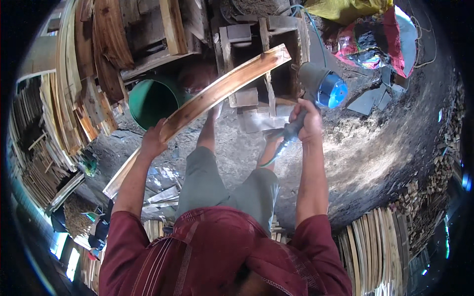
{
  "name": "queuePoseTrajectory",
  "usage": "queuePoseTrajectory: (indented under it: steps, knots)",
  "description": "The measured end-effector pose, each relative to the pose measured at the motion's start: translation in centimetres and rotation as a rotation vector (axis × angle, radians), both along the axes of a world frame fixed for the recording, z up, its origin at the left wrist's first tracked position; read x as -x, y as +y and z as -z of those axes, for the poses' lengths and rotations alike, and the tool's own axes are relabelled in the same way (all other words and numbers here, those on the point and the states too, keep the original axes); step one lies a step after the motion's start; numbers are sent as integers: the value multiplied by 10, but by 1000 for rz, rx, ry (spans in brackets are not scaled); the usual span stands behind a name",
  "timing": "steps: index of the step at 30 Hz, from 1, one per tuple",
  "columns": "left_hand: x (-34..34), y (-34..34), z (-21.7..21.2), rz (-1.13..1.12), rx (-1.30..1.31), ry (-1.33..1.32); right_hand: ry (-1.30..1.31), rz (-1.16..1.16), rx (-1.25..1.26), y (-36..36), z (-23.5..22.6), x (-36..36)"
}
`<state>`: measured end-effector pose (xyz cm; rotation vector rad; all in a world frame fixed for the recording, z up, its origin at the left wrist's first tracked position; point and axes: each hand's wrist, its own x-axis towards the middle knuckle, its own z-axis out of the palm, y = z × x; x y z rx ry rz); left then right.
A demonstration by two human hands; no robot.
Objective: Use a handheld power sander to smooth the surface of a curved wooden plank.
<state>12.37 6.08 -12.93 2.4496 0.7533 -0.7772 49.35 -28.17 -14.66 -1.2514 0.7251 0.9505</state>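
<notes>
Gripping hands [154, 140] [309, 121]: left, grained wooden plank [212, 97]; right, blue-ended tool [332, 90], perhaps plastic.

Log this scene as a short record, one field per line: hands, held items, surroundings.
Left grip: closed on a wooden board
Right grip: closed around a dark tool handle
Board angle: slanting up toward the right
Blue housing: just beyond the right hand; its join to the handle is unclear
Left side: green container, round opening showing
Upper right: red-sided bag, broken grey sheets
Lower right: stacked wooden slats
</notes>
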Motion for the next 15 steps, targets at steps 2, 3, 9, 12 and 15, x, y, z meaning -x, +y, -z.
queuePoseTrajectory:
  steps: [2, 3, 9, 12, 15]
  knots:
    - [-7, -1, -2, -19, 4, 14, 10, 42, -15, 4, 5, -3]
    - [-7, -1, -2, -30, 5, 26, 21, 62, -23, 6, 8, -3]
    - [7, 0, 8, -2, -15, -44, 1, 36, -62, 9, 27, 0]
    - [2, 0, 5, 12, -23, -48, 30, -36, -69, 11, 32, -8]
    - [-2, 2, 7, 15, -24, 2, 168, 3, -166, 12, 32, -29]
